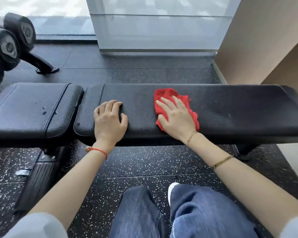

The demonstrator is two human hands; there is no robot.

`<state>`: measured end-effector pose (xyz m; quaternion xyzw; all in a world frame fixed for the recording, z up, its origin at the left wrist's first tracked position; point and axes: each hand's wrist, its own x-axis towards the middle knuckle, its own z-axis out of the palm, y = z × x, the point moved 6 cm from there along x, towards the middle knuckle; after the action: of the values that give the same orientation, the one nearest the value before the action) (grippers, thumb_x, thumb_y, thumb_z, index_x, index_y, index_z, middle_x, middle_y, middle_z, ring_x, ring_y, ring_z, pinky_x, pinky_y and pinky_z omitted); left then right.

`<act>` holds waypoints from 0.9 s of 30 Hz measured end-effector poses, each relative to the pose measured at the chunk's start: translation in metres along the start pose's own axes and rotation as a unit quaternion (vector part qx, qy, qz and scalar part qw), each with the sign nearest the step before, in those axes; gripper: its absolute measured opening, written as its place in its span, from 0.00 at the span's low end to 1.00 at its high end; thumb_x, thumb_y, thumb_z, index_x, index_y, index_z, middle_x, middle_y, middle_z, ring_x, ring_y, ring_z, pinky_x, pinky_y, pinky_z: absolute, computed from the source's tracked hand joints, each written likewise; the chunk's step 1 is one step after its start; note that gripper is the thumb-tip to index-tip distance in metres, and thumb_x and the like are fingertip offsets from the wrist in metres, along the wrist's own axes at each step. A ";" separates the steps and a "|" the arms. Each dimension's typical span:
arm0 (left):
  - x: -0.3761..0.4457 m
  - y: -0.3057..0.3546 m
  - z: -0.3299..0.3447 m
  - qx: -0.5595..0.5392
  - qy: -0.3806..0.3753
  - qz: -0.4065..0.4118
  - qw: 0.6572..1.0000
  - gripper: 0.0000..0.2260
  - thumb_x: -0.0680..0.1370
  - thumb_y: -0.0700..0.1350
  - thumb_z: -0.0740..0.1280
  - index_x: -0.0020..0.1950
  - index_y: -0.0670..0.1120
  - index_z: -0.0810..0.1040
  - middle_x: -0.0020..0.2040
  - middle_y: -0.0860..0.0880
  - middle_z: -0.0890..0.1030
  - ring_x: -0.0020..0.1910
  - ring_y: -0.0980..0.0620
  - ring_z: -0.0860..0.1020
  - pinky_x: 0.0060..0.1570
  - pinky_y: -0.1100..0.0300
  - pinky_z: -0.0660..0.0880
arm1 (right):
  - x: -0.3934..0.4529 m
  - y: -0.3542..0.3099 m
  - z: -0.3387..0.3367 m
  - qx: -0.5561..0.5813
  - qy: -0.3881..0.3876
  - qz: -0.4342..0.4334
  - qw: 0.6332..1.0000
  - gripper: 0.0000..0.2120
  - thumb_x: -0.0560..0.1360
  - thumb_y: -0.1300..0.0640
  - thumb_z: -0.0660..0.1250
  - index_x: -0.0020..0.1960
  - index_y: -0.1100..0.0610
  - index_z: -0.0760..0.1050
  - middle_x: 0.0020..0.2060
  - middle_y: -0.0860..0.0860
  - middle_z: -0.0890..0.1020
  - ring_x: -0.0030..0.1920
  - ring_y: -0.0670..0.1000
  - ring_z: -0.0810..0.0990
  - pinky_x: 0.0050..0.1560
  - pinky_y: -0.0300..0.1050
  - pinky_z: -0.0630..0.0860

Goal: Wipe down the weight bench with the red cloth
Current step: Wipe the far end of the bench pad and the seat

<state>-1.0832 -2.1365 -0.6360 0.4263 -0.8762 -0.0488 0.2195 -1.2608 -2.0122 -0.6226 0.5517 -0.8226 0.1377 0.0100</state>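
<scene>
Knees (162, 212) face the worktop (230, 107): right hand (176, 117), fingers spread, presses cloth (163, 96) flat mid-pad; left hand (109, 120) rests loosely curled, empty; wiping apparently midway, seat pad (33, 107) marks remaining.

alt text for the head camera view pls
A person's right hand presses a red cloth flat on a black weight bench, while the left hand rests on the pad beside it. Dumbbells sit on a rack at far left.
</scene>
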 end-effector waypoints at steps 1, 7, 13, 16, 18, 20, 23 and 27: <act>0.000 -0.001 0.000 0.000 0.004 0.000 1.000 0.21 0.76 0.50 0.57 0.66 0.45 0.75 0.67 0.46 0.76 0.69 0.44 0.70 0.71 0.46 0.62 | 0.003 -0.021 0.006 0.003 -0.009 -0.032 0.999 0.25 0.78 0.47 0.59 0.74 0.50 0.66 0.74 0.48 0.67 0.76 0.58 0.58 0.77 0.52 0.49; 0.001 -0.004 0.000 -0.006 0.027 0.005 1.000 0.20 0.76 0.49 0.59 0.65 0.45 0.76 0.65 0.46 0.78 0.67 0.44 0.72 0.70 0.46 0.63 | -0.002 -0.052 0.015 0.026 -0.032 -0.121 0.992 0.25 0.77 0.47 0.60 0.74 0.49 0.66 0.75 0.47 0.66 0.76 0.57 0.58 0.77 0.53 0.51; -0.001 -0.006 0.002 -0.012 0.040 0.009 0.999 0.19 0.76 0.49 0.59 0.65 0.45 0.77 0.65 0.46 0.78 0.66 0.44 0.72 0.69 0.46 0.63 | -0.014 0.067 -0.012 0.007 0.019 0.045 0.999 0.24 0.78 0.48 0.60 0.74 0.49 0.67 0.74 0.47 0.67 0.75 0.57 0.60 0.77 0.51 0.51; -0.001 -0.002 0.003 -0.013 0.040 0.007 0.999 0.19 0.76 0.48 0.60 0.65 0.45 0.77 0.65 0.46 0.78 0.66 0.44 0.72 0.69 0.46 0.63 | -0.004 0.127 -0.025 -0.010 0.028 0.159 0.987 0.24 0.79 0.49 0.58 0.74 0.50 0.66 0.75 0.50 0.65 0.75 0.58 0.58 0.77 0.52 0.50; 0.000 0.000 0.003 -0.010 0.040 0.003 0.999 0.19 0.76 0.48 0.60 0.65 0.45 0.77 0.65 0.46 0.77 0.66 0.43 0.72 0.70 0.46 0.63 | 0.017 0.134 -0.025 -0.011 0.019 0.191 0.981 0.24 0.80 0.48 0.57 0.75 0.50 0.64 0.76 0.50 0.64 0.76 0.59 0.57 0.77 0.52 0.49; 0.000 0.000 0.003 -0.006 0.037 0.000 0.999 0.19 0.76 0.49 0.60 0.65 0.45 0.76 0.65 0.46 0.77 0.66 0.43 0.72 0.70 0.46 0.63 | 0.042 0.114 -0.017 -0.014 0.002 0.177 0.984 0.25 0.80 0.47 0.56 0.76 0.50 0.63 0.76 0.50 0.63 0.76 0.60 0.55 0.77 0.53 0.48; 0.000 0.000 0.004 -0.002 0.035 0.000 0.999 0.19 0.76 0.49 0.59 0.65 0.46 0.76 0.65 0.47 0.77 0.67 0.44 0.72 0.70 0.46 0.63 | 0.071 0.047 -0.001 -0.011 -0.027 0.074 0.997 0.26 0.79 0.47 0.56 0.76 0.49 0.61 0.76 0.49 0.62 0.77 0.58 0.55 0.77 0.51 0.47; 0.001 -0.001 0.005 0.003 0.034 0.002 0.999 0.19 0.76 0.50 0.60 0.65 0.47 0.76 0.65 0.48 0.77 0.66 0.45 0.72 0.70 0.47 0.63 | 0.058 -0.047 0.021 -0.001 -0.061 -0.105 0.993 0.26 0.79 0.47 0.58 0.76 0.49 0.61 0.76 0.48 0.63 0.78 0.57 0.54 0.78 0.51 0.46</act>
<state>-1.0847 -2.1387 -0.6404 0.4262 -0.8694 -0.0314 0.2480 -1.2383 -2.0860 -0.6226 0.6423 -0.7593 0.1013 -0.0250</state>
